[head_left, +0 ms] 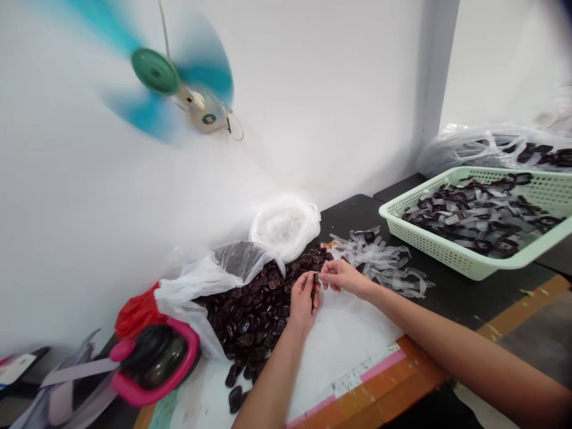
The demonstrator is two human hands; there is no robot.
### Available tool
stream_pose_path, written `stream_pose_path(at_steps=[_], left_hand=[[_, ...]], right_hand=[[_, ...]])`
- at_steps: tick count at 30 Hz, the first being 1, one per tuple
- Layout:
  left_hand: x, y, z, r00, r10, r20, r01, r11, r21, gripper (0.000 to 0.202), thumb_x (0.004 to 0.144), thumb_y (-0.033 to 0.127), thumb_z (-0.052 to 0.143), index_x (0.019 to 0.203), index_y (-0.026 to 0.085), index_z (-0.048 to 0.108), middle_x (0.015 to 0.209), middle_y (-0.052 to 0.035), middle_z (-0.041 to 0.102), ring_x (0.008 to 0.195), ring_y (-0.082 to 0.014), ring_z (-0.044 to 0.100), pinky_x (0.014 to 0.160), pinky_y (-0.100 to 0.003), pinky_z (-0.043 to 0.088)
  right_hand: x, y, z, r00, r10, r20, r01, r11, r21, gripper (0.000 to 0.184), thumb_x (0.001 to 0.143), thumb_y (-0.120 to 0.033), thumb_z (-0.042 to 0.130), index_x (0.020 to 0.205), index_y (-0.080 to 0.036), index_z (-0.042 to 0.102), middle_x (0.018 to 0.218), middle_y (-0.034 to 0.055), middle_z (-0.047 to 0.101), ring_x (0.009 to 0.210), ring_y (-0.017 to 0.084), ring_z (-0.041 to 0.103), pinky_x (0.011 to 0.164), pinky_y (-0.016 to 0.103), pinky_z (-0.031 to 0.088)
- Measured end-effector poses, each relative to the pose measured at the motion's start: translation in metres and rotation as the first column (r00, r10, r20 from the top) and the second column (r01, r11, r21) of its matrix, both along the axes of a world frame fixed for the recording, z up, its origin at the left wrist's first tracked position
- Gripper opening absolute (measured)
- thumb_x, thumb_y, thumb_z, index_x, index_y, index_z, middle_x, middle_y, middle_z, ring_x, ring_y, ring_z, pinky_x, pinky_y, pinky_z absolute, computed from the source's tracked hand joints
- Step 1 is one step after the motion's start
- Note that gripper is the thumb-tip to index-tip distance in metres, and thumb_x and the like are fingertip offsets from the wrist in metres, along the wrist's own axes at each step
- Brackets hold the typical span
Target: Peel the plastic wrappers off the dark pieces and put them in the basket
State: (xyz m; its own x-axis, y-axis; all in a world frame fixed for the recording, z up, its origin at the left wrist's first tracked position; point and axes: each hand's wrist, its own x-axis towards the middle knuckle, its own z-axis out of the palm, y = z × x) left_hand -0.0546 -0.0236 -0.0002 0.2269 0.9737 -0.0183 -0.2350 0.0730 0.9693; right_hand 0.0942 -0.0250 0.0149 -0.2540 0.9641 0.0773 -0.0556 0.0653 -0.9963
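Between the fingers of my left hand [305, 298] is a small dark brown plastic piece [316, 277], mostly covered by the fingers. My right hand [338, 275] is closed in a pinch right beside it; what lies in that pinch is too small to make out. Behind and to the left of both hands spreads a heap of glossy dark brown plastic pieces [254, 310], partly spilling from a clear plastic bag [196, 286]. Just past my right hand lies a bunch of clear plastic strips [384, 262].
A pale green basket [438, 253] at right holds dark pieces with clear strips. A white bag [286, 223] sits near the wall. At left are a red bag [138, 313] and a pink-rimmed black object [156, 363]. A fan [156, 71] spins above.
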Motion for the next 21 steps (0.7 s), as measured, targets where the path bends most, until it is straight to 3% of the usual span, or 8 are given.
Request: stream_pose_path(at_steps=[4, 10, 21], left_hand=[[0.002, -0.002, 0.0, 0.995, 0.076, -0.063, -0.073, 0.997, 0.04, 0.035, 0.076, 0.047, 0.062, 0.088, 0.015, 0.057, 0.059, 0.0061, 0.05, 0.029, -0.0006, 0.031, 0.026, -0.014, 0.017], [0.002, -0.001, 0.003, 0.991, 0.092, -0.093, -0.088, 0.995, 0.052, 0.037, 0.073, 0.05, 0.065, 0.087, 0.016, 0.058, 0.056, 0.0067, 0.049, 0.03, -0.0013, 0.031, 0.026, -0.014, 0.017], [0.004, 0.002, 0.008, 0.989, 0.083, -0.12, -0.075, 0.995, 0.066, 0.039, 0.07, 0.05, 0.067, 0.09, 0.017, 0.059, 0.056, 0.0071, 0.049, 0.031, -0.0015, 0.032, 0.028, -0.013, 0.02]], right_hand=[[0.002, 0.001, 0.0, 0.999, 0.033, -0.034, -0.033, 0.999, -0.012, 0.023, 0.072, -0.034, 0.064, 0.068, -0.014, 0.055, 0.059, 0.0008, 0.06, 0.042, 0.006, 0.043, 0.039, 0.018, 0.031], [0.004, 0.004, -0.001, 0.978, 0.13, -0.163, -0.134, 0.991, -0.017, 0.028, 0.071, -0.039, 0.067, 0.07, -0.014, 0.056, 0.06, 0.0007, 0.061, 0.042, 0.006, 0.045, 0.039, 0.018, 0.033], [0.007, 0.003, 0.01, 0.991, 0.066, -0.118, -0.07, 0.997, -0.035, 0.015, 0.07, -0.027, 0.064, 0.065, -0.014, 0.058, 0.053, -0.0022, 0.056, 0.041, 0.006, 0.044, 0.038, 0.017, 0.035]])
